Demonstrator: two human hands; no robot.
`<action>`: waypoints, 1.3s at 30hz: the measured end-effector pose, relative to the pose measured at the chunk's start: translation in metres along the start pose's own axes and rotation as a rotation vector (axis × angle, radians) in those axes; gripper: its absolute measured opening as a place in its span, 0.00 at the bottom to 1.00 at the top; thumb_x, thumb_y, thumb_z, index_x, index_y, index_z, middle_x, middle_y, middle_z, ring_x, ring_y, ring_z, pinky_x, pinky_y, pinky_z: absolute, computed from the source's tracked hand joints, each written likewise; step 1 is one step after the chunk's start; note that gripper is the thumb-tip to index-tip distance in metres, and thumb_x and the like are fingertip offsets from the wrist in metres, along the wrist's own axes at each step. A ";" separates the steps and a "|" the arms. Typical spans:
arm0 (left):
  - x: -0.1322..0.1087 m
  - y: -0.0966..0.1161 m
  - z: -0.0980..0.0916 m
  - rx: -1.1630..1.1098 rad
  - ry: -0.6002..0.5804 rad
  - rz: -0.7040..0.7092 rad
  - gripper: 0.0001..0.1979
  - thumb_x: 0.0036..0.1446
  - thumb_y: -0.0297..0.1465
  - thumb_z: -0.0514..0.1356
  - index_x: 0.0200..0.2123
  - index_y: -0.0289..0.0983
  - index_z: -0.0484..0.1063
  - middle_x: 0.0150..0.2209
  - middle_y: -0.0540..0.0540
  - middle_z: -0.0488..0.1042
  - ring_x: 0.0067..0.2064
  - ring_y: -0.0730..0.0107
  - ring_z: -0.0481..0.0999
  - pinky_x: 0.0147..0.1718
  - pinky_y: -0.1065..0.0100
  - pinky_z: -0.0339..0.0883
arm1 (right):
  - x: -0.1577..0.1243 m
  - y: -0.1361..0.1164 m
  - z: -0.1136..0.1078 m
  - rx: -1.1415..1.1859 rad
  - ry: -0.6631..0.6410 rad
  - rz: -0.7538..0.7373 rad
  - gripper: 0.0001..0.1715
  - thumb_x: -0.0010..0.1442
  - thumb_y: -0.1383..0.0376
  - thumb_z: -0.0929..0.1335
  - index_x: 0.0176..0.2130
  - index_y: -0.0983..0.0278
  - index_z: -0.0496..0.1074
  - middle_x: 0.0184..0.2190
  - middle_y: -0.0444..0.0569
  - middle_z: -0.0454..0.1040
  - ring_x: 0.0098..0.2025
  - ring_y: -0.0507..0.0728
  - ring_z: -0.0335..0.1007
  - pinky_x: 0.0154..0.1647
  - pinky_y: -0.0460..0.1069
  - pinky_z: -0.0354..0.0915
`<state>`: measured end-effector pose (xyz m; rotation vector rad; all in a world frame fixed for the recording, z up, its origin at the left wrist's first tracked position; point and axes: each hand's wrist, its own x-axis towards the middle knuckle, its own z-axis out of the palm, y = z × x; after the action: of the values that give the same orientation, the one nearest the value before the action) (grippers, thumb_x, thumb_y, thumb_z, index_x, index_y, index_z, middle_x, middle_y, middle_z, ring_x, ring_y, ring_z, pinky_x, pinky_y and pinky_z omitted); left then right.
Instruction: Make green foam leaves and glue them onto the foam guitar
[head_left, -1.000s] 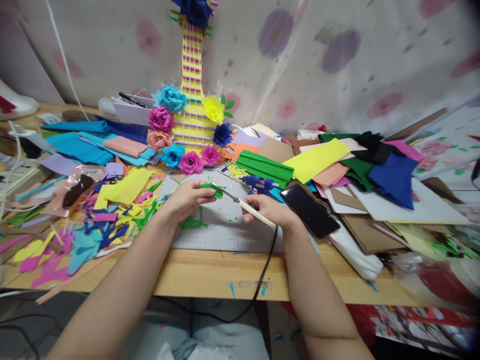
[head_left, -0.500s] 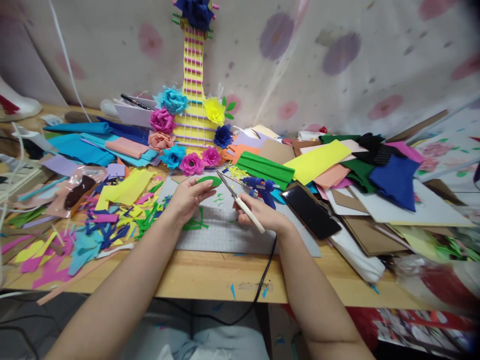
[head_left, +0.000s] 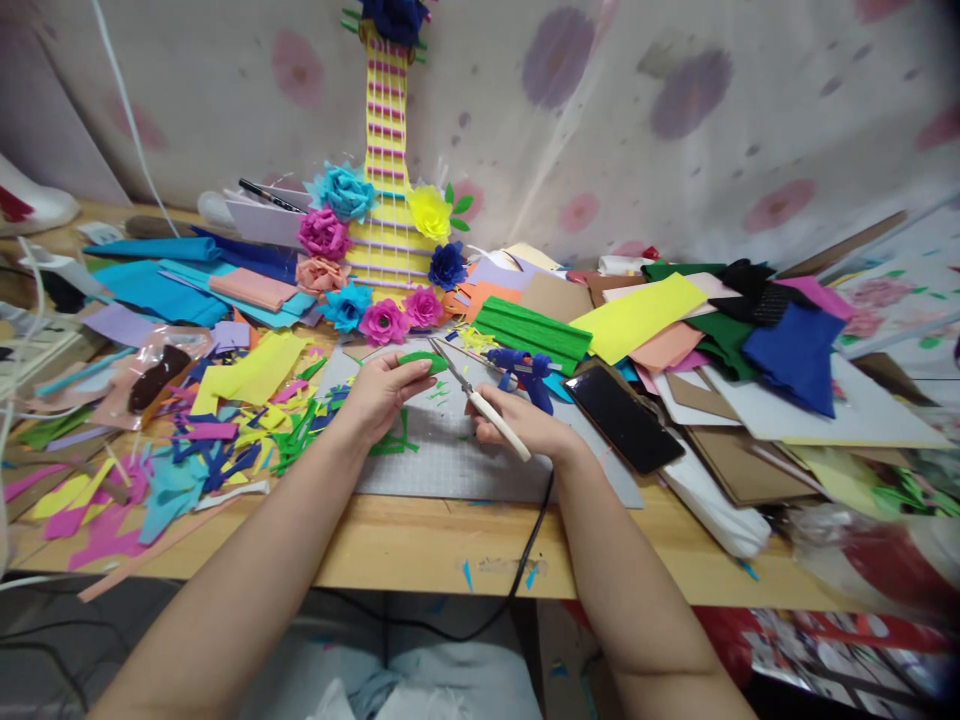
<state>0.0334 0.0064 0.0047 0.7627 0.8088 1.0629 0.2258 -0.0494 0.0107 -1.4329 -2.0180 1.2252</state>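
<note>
Between the thumb and fingers of my left hand [head_left: 386, 395] is a small green paper piece [head_left: 424, 360], leaf-like in shape. My right hand [head_left: 514, 415] grips white-handled scissors [head_left: 496, 422], whose blades point up and left at the edge of the green piece. Both hands are above a grey cutting mat [head_left: 450, 475]. On the mat lie green paper scraps [head_left: 394, 440] and tiny clippings. Just beyond my right hand lies a blue glue gun [head_left: 525, 372], near a folded green crepe paper [head_left: 534, 338].
A yellow paper guitar [head_left: 386, 210] decorated with paper flowers stands at the back. Colourful scraps [head_left: 225, 430] cover the left side of the table. To the right are a black phone [head_left: 624, 417], stacked cardboard and coloured paper. A black cable [head_left: 534, 545] hangs over the front edge.
The view has shifted slightly. The green piece and the scissors stay close together, with the blades' edge a touch nearer the paper. Both hands keep their hold.
</note>
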 end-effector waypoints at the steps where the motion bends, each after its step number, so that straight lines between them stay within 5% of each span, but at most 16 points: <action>1: 0.000 -0.001 0.000 -0.003 0.005 0.004 0.09 0.33 0.26 0.68 0.22 0.33 0.72 0.23 0.50 0.74 0.28 0.77 0.73 0.36 0.70 0.69 | 0.000 0.000 0.000 0.001 0.003 0.002 0.23 0.48 0.49 0.65 0.34 0.63 0.60 0.27 0.42 0.63 0.28 0.50 0.57 0.28 0.46 0.56; 29: -0.001 0.000 0.001 -0.022 0.011 -0.005 0.08 0.34 0.25 0.67 0.23 0.32 0.74 0.25 0.49 0.75 0.28 0.77 0.73 0.34 0.73 0.69 | -0.003 -0.008 -0.005 0.180 0.122 0.070 0.22 0.43 0.50 0.69 0.25 0.65 0.61 0.21 0.40 0.59 0.23 0.48 0.52 0.23 0.45 0.50; 36: -0.002 -0.001 0.004 -0.139 0.040 -0.064 0.05 0.40 0.25 0.65 0.26 0.33 0.73 0.31 0.48 0.77 0.36 0.72 0.76 0.32 0.74 0.69 | 0.006 -0.007 0.010 0.184 0.255 0.004 0.18 0.45 0.55 0.68 0.32 0.63 0.61 0.26 0.41 0.63 0.26 0.49 0.58 0.28 0.46 0.57; 39: -0.004 -0.008 0.008 -0.170 0.029 -0.128 0.04 0.42 0.24 0.63 0.26 0.33 0.72 0.30 0.48 0.76 0.34 0.74 0.76 0.31 0.75 0.69 | 0.020 -0.011 0.029 0.405 0.535 -0.002 0.21 0.45 0.53 0.68 0.33 0.61 0.57 0.27 0.41 0.63 0.25 0.49 0.59 0.28 0.47 0.60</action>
<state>0.0430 -0.0014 0.0030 0.5454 0.7710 1.0150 0.1909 -0.0449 0.0005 -1.3661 -1.3291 1.0300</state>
